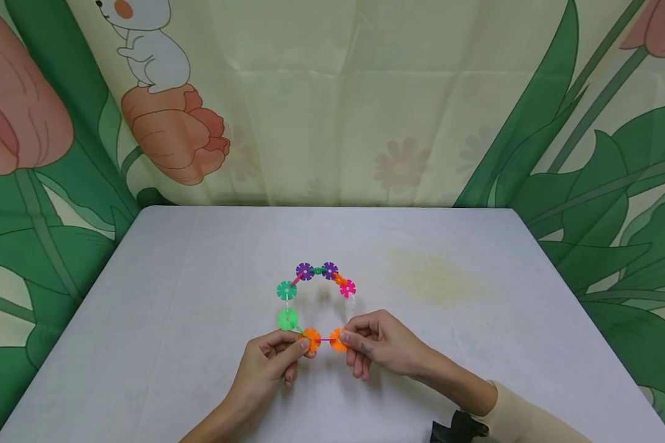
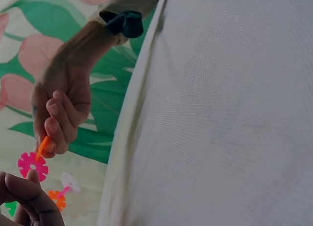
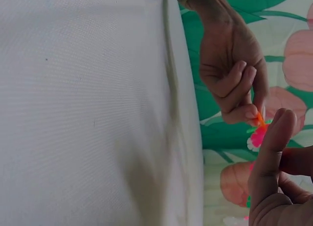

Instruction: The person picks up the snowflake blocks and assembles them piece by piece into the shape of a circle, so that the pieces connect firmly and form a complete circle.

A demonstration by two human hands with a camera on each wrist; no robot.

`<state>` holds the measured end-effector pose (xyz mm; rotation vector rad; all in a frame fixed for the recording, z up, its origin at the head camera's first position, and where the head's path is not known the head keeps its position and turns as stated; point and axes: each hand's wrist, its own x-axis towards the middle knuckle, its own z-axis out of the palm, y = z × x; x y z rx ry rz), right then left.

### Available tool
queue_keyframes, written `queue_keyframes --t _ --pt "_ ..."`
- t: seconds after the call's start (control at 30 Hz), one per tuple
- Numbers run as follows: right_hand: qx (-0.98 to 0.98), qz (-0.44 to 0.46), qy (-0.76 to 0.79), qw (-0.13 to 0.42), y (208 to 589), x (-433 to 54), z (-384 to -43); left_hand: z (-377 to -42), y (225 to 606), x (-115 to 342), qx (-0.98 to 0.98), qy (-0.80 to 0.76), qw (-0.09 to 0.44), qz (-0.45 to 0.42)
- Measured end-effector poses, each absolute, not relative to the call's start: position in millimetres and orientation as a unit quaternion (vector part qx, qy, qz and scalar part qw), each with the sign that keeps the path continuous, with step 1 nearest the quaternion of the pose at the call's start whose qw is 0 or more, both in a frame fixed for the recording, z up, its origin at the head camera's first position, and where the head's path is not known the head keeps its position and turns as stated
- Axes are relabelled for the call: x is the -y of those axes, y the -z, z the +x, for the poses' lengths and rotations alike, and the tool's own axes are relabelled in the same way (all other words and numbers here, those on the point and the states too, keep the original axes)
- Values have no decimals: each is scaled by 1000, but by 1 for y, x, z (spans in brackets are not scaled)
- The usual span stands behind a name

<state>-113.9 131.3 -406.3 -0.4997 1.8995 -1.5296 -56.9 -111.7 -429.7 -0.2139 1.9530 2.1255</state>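
Observation:
A ring of linked, notched plastic snowflake discs hangs between the hands, over the table. My left hand (image 1: pixel 268 363) pinches an orange disc (image 1: pixel 312 340) between thumb and fingers. With thumb and index finger, my right hand (image 1: pixel 388 344) grips a second orange disc (image 1: pixel 338 339). A pink disc (image 2: pixel 33 166), seen edge-on in the head view, joins these two. Up the left side run a light green disc (image 1: pixel 287 319) and a teal disc (image 1: pixel 286 290). Two purple discs (image 1: pixel 305 271) form the far end, and a pink disc (image 1: pixel 348 288) sits on the right. The right hand partly hides the lower right of the ring.
A white-covered table (image 1: pixel 144 332) lies beneath, with a faint yellowish stain (image 1: pixel 438 277) at the right. Behind it hangs a printed curtain (image 1: pixel 321 111) with tulips and leaves. A black strap (image 1: pixel 459 427) sits by the right sleeve (image 1: pixel 526 412).

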Motion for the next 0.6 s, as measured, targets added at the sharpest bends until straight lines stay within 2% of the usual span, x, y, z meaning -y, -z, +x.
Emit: queue_keyframes --t 0.33,0.6 --pt "-704 -185 600 332 413 -129 -111 -56 434 112 -665 -729 128 -101" --pt "-704 -179 617 303 417 -125 -110 -57 434 109 -642 -745 146 -108"
